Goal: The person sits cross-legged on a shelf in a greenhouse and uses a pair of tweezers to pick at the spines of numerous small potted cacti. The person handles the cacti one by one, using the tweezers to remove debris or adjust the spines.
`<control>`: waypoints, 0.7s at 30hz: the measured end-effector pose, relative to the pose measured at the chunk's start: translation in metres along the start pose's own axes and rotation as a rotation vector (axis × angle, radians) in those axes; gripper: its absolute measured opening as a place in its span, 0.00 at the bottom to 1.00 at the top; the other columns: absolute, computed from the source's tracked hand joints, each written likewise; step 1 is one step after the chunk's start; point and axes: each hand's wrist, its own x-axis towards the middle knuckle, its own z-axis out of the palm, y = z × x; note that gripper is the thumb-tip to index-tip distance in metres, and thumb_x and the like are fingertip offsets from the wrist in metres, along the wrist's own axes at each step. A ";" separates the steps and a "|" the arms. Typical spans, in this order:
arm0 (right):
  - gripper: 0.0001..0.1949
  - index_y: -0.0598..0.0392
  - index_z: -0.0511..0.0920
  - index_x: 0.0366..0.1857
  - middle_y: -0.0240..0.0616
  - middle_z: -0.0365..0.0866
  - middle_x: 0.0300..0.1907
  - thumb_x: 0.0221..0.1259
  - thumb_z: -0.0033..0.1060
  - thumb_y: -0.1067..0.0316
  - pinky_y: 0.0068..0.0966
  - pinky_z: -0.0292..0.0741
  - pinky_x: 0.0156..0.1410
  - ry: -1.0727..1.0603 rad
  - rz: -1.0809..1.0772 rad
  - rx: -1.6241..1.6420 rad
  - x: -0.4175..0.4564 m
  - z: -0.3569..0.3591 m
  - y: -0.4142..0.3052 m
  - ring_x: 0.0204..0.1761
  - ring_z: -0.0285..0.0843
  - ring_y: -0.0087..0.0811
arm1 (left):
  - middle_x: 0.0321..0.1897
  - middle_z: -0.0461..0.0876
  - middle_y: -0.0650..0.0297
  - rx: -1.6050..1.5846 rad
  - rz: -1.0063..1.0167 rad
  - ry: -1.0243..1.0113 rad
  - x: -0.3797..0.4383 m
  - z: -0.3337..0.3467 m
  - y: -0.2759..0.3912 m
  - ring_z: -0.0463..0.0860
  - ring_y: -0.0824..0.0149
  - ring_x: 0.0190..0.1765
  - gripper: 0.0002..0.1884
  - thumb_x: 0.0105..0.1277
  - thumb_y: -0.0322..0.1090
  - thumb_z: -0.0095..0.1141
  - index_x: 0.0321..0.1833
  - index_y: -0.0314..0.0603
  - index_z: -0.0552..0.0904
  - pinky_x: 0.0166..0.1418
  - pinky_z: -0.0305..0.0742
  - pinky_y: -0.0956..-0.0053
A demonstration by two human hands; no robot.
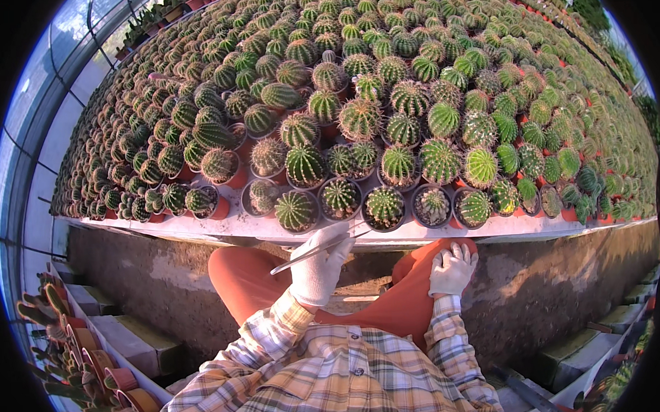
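My left hand (317,269), in a white knit glove, grips a pair of metal tweezers (286,265). Their fine tips point right, close to the bench's front edge and just below a potted round cactus (384,207); whether they touch anything I cannot tell. My right hand (453,271), gloved too, lies on my right knee (420,282) and holds nothing. Along the front edge stand more ribbed cacti in round pots, among them a dark-soiled one (339,197), a bright green one (296,210) and a greyish one (433,205).
Spiny cacti crowd the white bench (238,220) far back. Dirt floor (163,277) runs below its edge. Behind me at left are concrete blocks (127,344) and potted cacti (84,340); more blocks (575,350) lie at right. A framed greenhouse wall (38,134) rises at left.
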 end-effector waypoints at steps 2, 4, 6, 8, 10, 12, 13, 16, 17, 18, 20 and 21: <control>0.11 0.52 0.86 0.29 0.39 0.85 0.50 0.59 0.57 0.60 0.53 0.60 0.73 0.021 -0.002 -0.004 -0.001 0.002 0.001 0.59 0.75 0.44 | 0.39 0.88 0.54 0.019 0.006 -0.004 0.000 -0.001 0.003 0.89 0.63 0.41 0.14 0.64 0.30 0.67 0.51 0.37 0.83 0.45 0.82 0.72; 0.11 0.53 0.86 0.29 0.39 0.85 0.50 0.59 0.57 0.59 0.54 0.59 0.73 0.010 -0.003 0.017 -0.001 0.001 0.001 0.59 0.75 0.44 | 0.40 0.88 0.54 0.036 0.010 -0.007 -0.001 -0.004 0.006 0.89 0.63 0.40 0.14 0.64 0.29 0.67 0.51 0.37 0.83 0.45 0.82 0.72; 0.11 0.53 0.86 0.29 0.39 0.85 0.51 0.59 0.57 0.59 0.55 0.59 0.73 0.000 -0.001 0.024 -0.001 0.001 0.000 0.60 0.75 0.44 | 0.40 0.88 0.55 0.012 0.012 0.008 0.000 -0.006 0.009 0.89 0.63 0.41 0.14 0.64 0.29 0.67 0.51 0.36 0.83 0.46 0.82 0.72; 0.11 0.53 0.86 0.30 0.39 0.85 0.52 0.59 0.57 0.59 0.55 0.59 0.73 -0.009 0.004 0.019 -0.002 0.001 0.000 0.60 0.75 0.45 | 0.41 0.88 0.55 -0.052 -0.026 0.010 -0.002 -0.008 0.007 0.89 0.64 0.43 0.14 0.64 0.28 0.66 0.52 0.36 0.83 0.47 0.82 0.72; 0.11 0.52 0.86 0.30 0.39 0.85 0.52 0.59 0.57 0.59 0.55 0.59 0.73 -0.003 0.001 0.011 -0.002 0.001 0.000 0.60 0.75 0.45 | 0.41 0.88 0.56 -0.064 -0.031 0.012 -0.004 -0.007 0.001 0.89 0.64 0.44 0.15 0.64 0.28 0.66 0.54 0.36 0.82 0.48 0.82 0.72; 0.11 0.52 0.86 0.30 0.39 0.85 0.52 0.59 0.57 0.59 0.55 0.59 0.73 0.001 -0.002 0.004 -0.002 0.001 0.000 0.60 0.75 0.45 | 0.43 0.88 0.57 -0.114 -0.068 0.008 -0.005 -0.006 0.001 0.87 0.66 0.46 0.16 0.65 0.28 0.66 0.55 0.34 0.81 0.51 0.81 0.72; 0.11 0.52 0.86 0.30 0.39 0.85 0.52 0.59 0.57 0.59 0.55 0.59 0.73 0.002 -0.003 0.002 -0.002 0.001 0.000 0.60 0.75 0.45 | 0.44 0.87 0.57 -0.158 -0.103 0.003 -0.006 -0.004 0.004 0.86 0.67 0.47 0.16 0.66 0.27 0.65 0.55 0.33 0.81 0.53 0.80 0.73; 0.11 0.52 0.86 0.30 0.39 0.85 0.52 0.59 0.57 0.59 0.54 0.59 0.73 0.002 -0.010 0.000 -0.001 0.002 0.000 0.60 0.75 0.45 | 0.44 0.86 0.58 -0.117 -0.063 -0.013 -0.007 0.001 0.007 0.85 0.68 0.48 0.15 0.67 0.26 0.64 0.55 0.31 0.81 0.54 0.79 0.74; 0.11 0.52 0.86 0.30 0.39 0.85 0.52 0.59 0.57 0.59 0.54 0.59 0.73 0.001 -0.013 0.001 -0.001 0.003 0.000 0.60 0.75 0.45 | 0.44 0.87 0.57 -0.075 -0.025 -0.019 -0.007 0.001 0.007 0.86 0.68 0.47 0.15 0.67 0.26 0.64 0.55 0.32 0.82 0.54 0.79 0.73; 0.11 0.52 0.86 0.30 0.39 0.85 0.51 0.59 0.57 0.59 0.54 0.59 0.72 -0.005 -0.012 0.001 -0.001 0.002 0.000 0.60 0.75 0.45 | 0.43 0.87 0.57 -0.043 -0.008 -0.026 -0.007 0.001 0.008 0.86 0.66 0.46 0.14 0.66 0.26 0.64 0.54 0.32 0.82 0.53 0.80 0.73; 0.11 0.52 0.86 0.30 0.39 0.85 0.51 0.59 0.57 0.59 0.54 0.60 0.72 -0.018 -0.011 0.001 0.000 0.000 0.000 0.60 0.75 0.45 | 0.43 0.87 0.57 -0.020 -0.025 -0.054 -0.006 -0.002 0.012 0.86 0.67 0.46 0.14 0.66 0.25 0.64 0.54 0.32 0.82 0.53 0.80 0.73; 0.11 0.52 0.86 0.30 0.39 0.85 0.51 0.59 0.57 0.59 0.53 0.59 0.72 -0.012 -0.010 0.000 0.000 0.000 0.000 0.60 0.75 0.45 | 0.43 0.87 0.57 -0.006 -0.033 -0.067 -0.005 -0.004 0.013 0.86 0.67 0.46 0.15 0.66 0.25 0.64 0.54 0.32 0.82 0.53 0.80 0.73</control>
